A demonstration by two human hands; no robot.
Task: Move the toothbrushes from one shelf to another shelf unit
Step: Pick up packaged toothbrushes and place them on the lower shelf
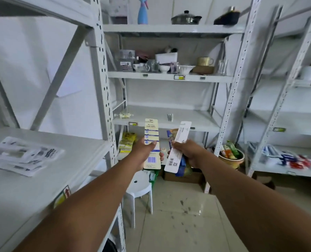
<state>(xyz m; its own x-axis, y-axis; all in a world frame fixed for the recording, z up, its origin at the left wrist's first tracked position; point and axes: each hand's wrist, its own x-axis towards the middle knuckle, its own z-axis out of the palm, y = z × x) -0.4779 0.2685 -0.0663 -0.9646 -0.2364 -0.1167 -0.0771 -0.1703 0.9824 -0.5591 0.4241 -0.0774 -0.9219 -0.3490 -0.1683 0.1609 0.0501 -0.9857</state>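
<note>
From the head camera, both bare arms reach forward at mid-height in front of white metal shelving. The left hand (145, 149) grips a cream cardboard toothbrush pack (152, 143) with blue print and a barcode, thumb curled across its front, the card standing upright. The right hand (187, 151) grips a white cardboard toothbrush pack (177, 147) tilted to the right, together with a blue-and-yellow packet (182, 165) behind it; how many packs it clasps cannot be told. The two cards are near each other but apart.

Left of the left hand, a white shelf board (33, 179) carries a flat pile of white printed toothbrush packs (22, 155). Beyond the hands, the middle white shelf unit (166, 77) holds cups and bowls on an upper level, and a nearly bare level just above the cards. Below the hands stands a white plastic stool (140, 186) on the tiled floor. Right of the right hand sits a tan bowl (232, 157) of colourful packets, and further right a shelf with blurred blue and red packs (287, 157).
</note>
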